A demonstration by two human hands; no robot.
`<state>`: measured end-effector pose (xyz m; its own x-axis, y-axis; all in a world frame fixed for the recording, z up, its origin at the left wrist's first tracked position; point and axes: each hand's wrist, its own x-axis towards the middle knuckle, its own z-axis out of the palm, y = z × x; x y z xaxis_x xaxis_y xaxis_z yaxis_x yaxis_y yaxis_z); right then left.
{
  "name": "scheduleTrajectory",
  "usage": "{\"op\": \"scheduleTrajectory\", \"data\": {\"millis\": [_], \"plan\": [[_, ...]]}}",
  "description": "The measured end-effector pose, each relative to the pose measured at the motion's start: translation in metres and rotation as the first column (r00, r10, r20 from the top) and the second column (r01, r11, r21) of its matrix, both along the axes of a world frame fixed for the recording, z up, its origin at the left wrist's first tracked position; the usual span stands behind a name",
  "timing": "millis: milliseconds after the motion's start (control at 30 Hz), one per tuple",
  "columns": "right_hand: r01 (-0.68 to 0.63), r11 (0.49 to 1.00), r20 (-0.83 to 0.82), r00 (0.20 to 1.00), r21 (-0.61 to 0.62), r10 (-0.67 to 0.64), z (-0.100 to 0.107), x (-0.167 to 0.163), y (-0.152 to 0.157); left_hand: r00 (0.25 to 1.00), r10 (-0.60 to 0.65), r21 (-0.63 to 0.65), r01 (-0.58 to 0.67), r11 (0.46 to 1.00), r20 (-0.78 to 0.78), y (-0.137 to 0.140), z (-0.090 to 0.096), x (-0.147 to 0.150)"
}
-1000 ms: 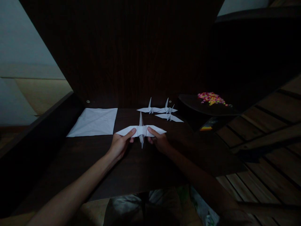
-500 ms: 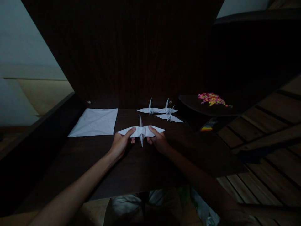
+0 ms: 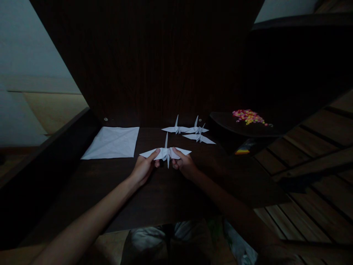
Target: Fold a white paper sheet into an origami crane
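Between both hands is a white origami crane [image 3: 166,152], its wings spread left and right. One thin point of it sticks up away from me and another points down toward me. My left hand [image 3: 145,166] pinches the left wing, thumb on top and fingers beneath. The right wing is gripped the same way by my right hand [image 3: 184,163]. Just beyond, on the dark desk [image 3: 154,191], three more folded white cranes [image 3: 199,137] sit close together. The undersides of the wings and most of my fingertips are hidden.
A creased white sheet of paper [image 3: 111,143] lies flat at the left. On a raised dark shelf [image 3: 220,121] at the right is a pile of small colourful pieces [image 3: 249,116]. A tall dark panel [image 3: 154,62] rises behind the desk, and a low side board [image 3: 44,165] borders it at left.
My hands have drawn slightly closer together, and the held crane's middle looks more bunched, its wings spanning a little less. The other cranes and the sheet stay in place.
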<state>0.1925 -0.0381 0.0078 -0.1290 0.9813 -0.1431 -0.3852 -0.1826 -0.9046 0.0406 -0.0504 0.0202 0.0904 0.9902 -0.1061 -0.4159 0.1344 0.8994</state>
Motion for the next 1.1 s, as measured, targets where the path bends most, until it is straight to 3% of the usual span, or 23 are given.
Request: {"op": "scheduleTrajectory", "data": {"millis": [233, 367, 533, 633, 800, 933, 1100], "plan": [[-0.123, 0.983, -0.126, 0.986, -0.135, 0.106, 0.002, 0.000, 0.002, 0.984, -0.002, -0.142, 0.028, 0.989, 0.178, 0.000, 0.006, 0.000], [-0.121, 0.983, -0.137, 0.985, -0.137, 0.103, 0.000, 0.002, 0.005, 0.997, -0.029, -0.092, 0.037, 0.995, 0.078, 0.002, 0.002, -0.001], [0.070, 0.997, 0.140, 0.987, 0.040, -0.075, -0.010, 0.001, 0.008, 0.974, 0.045, 0.057, -0.033, 0.998, -0.220, 0.005, -0.005, -0.006], [0.080, 0.990, 0.318, 0.941, 0.115, -0.113, -0.015, 0.001, 0.007, 0.916, 0.111, 0.134, -0.064, 0.989, -0.385, 0.006, -0.007, -0.009], [0.040, 0.952, 0.536, 0.819, 0.304, -0.205, -0.017, 0.002, 0.001, 0.844, 0.198, 0.218, -0.099, 0.971, -0.499, 0.006, -0.007, -0.010], [0.070, 0.915, 0.575, 0.757, 0.398, -0.309, -0.012, 0.001, -0.004, 0.806, 0.234, 0.281, -0.087, 0.956, -0.544, 0.002, -0.003, -0.008], [0.106, 0.879, 0.519, 0.772, 0.464, -0.367, -0.008, 0.001, -0.008, 0.788, 0.277, 0.344, -0.090, 0.935, -0.549, -0.007, 0.003, -0.003]]}}
